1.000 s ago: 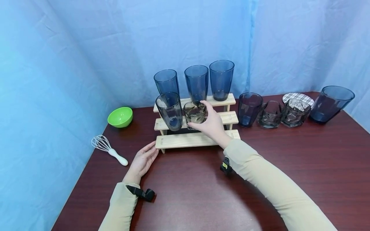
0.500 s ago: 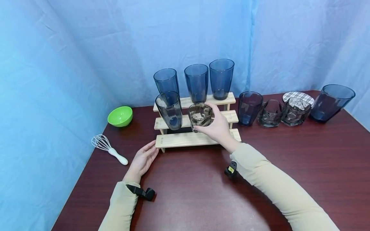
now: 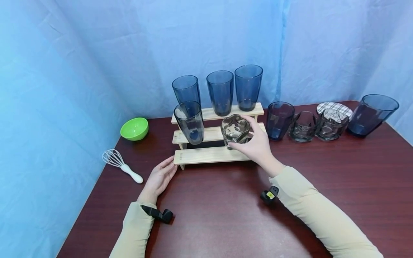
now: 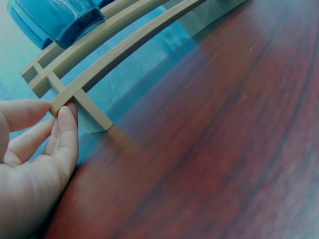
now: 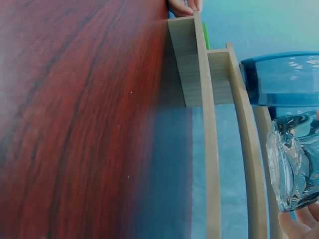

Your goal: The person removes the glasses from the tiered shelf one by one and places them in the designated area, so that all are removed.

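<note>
My right hand grips a short, wavy smoke-grey glass tumbler between thumb and fingers. In the head view the tumbler overlaps the middle and lowest steps of a three-step wooden rack; in the right wrist view the tumbler shows beyond the step edges. With thumb and fingertips, my left hand pinches the left end of the lowest step, clearly seen on the rack in the left wrist view. A tall blue glass stands at the left of the middle step.
Along the top step stand three tall blue glasses. Right of the rack are a dark tall glass, two short tumblers, a checked round mat and another blue glass. A green bowl and white whisk lie left.
My right hand has carried the short tumbler rightward and a little toward me, away from the tall glass on the middle step. The left hand has stayed on the rack's end.
</note>
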The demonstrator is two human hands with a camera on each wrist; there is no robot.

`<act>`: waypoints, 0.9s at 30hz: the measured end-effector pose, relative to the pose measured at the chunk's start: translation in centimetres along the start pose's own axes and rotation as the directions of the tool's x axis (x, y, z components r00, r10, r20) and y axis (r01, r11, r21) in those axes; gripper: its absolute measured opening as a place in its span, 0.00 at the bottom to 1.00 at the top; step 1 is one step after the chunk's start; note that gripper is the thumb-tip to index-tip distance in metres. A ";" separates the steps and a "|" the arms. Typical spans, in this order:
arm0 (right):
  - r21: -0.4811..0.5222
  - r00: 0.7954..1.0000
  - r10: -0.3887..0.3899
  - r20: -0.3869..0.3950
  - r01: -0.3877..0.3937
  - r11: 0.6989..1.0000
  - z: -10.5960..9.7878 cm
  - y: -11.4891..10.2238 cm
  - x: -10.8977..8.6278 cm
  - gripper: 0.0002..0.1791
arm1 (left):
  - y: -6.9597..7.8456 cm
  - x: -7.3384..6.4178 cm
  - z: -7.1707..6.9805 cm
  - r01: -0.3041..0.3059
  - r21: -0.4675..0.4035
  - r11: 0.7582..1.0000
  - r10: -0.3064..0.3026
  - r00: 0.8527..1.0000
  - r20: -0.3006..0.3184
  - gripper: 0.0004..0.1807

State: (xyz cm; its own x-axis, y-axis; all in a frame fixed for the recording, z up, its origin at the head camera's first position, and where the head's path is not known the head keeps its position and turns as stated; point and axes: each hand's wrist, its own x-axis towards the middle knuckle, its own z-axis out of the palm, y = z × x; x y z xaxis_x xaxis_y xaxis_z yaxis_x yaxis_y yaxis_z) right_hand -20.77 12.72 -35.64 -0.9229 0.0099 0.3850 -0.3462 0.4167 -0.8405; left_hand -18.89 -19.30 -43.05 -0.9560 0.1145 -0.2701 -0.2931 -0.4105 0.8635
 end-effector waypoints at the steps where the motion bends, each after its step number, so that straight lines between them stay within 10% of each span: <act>1: 0.000 1.000 -0.004 -0.002 0.004 1.000 -0.2 0.0 -0.1 0.48 | 0.0 0.0 0.0 0.001 0.001 1.000 -0.001 1.000 -0.001 0.28; 27: -0.138 0.997 -0.071 -0.023 0.067 0.988 -7.3 1.5 -4.2 0.50 | 0.1 -0.1 0.2 0.000 0.012 1.000 0.000 1.000 0.003 0.28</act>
State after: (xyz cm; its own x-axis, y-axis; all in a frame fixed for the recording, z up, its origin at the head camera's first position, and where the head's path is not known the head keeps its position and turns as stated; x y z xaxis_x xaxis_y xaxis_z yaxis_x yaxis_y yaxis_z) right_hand -16.20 20.00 -35.74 -0.8919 0.0014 0.4522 -0.3804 0.5383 -0.7520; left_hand -18.81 -19.19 -42.86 -0.9561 0.1170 -0.2687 -0.2930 -0.4000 0.8684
